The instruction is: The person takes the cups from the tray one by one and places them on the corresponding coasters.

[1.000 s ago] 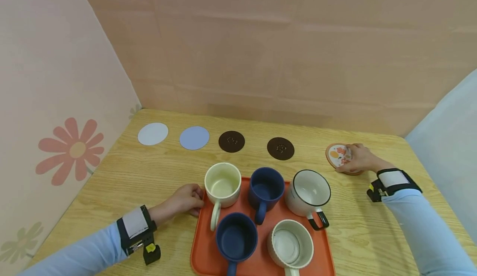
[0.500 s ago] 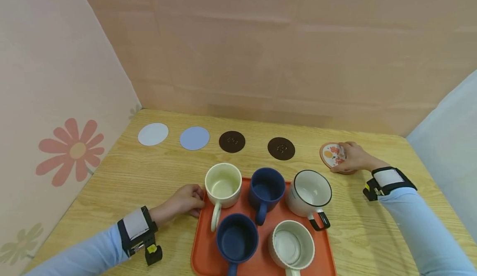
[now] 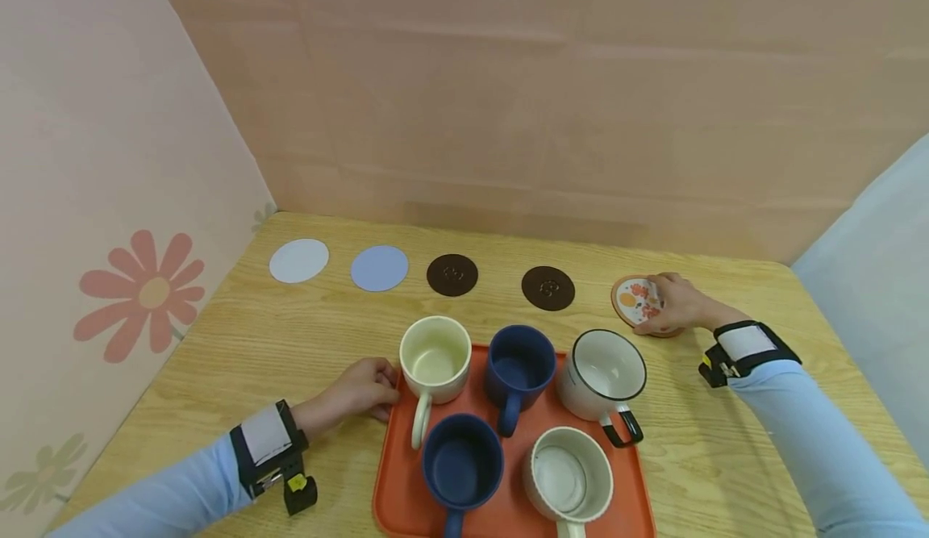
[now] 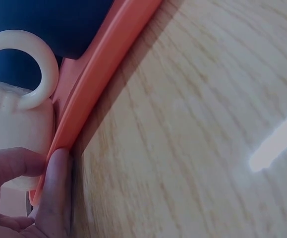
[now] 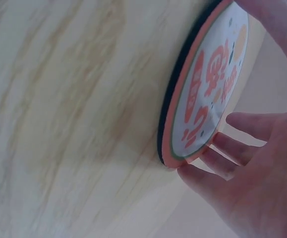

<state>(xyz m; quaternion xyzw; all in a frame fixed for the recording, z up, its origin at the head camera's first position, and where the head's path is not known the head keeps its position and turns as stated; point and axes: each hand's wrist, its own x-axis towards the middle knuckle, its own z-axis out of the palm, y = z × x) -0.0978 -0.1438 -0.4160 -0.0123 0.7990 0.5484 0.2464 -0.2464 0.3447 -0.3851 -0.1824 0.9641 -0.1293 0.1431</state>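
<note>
My right hand [image 3: 675, 306] holds a round coaster [image 3: 635, 302] at the table's right side, thumb and fingers spread round its edge. In the right wrist view the coaster [image 5: 205, 94] has an orange border, a printed white face and a dark underside, lying nearly flat close over the wood. My left hand [image 3: 357, 391] grips the left rim of an orange tray [image 3: 397, 494]. The left wrist view has the thumb inside the tray's rim [image 4: 96, 74] and a finger outside, beside the pale yellow mug [image 3: 434, 360].
Also on the tray are two dark blue mugs [image 3: 520, 367], a black-rimmed white mug [image 3: 602, 370] and a speckled white mug [image 3: 568, 477]. Behind it lie a white disc [image 3: 298, 260], a lavender disc [image 3: 380, 269] and two dark brown discs [image 3: 452, 275]. Walls close the back and sides.
My right hand has slid the coaster leftward, nearer to the brown discs. The left hand has stayed at the tray's rim, and the tray and mugs stand where they were.
</note>
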